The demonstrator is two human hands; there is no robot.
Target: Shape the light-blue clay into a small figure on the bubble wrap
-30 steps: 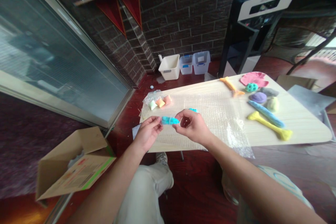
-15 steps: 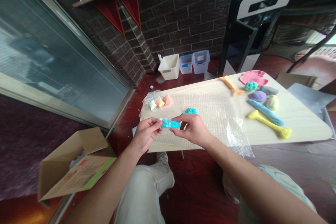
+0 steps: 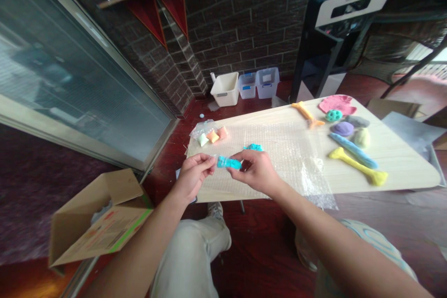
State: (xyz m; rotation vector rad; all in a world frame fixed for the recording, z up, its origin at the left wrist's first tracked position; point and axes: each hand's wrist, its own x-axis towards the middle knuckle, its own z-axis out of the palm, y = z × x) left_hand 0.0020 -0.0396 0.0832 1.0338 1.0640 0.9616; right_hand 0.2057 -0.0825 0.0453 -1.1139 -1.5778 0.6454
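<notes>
Both hands hold a small clear packet of turquoise clay (image 3: 228, 163) just above the near left part of a light wooden table (image 3: 401, 163). My left hand (image 3: 195, 174) pinches the packet's left end. My right hand (image 3: 254, 170) pinches its right end, fingers curled. A loose lump of turquoise clay (image 3: 253, 147) lies on the bubble wrap (image 3: 289, 149) just behind my right hand.
Small clay packets (image 3: 213, 136) lie at the table's left corner. Shaped clay pieces sit at the right: a yellow bone (image 3: 359, 172), a blue stick (image 3: 352, 150), a purple disc (image 3: 342, 128), a pink sheet (image 3: 337, 102). An open cardboard box (image 3: 94, 219) lies on the floor at left; plastic bins (image 3: 244, 86) stand by the brick wall.
The packet and both hands have shifted very slightly; the grip on its two ends is the same.
</notes>
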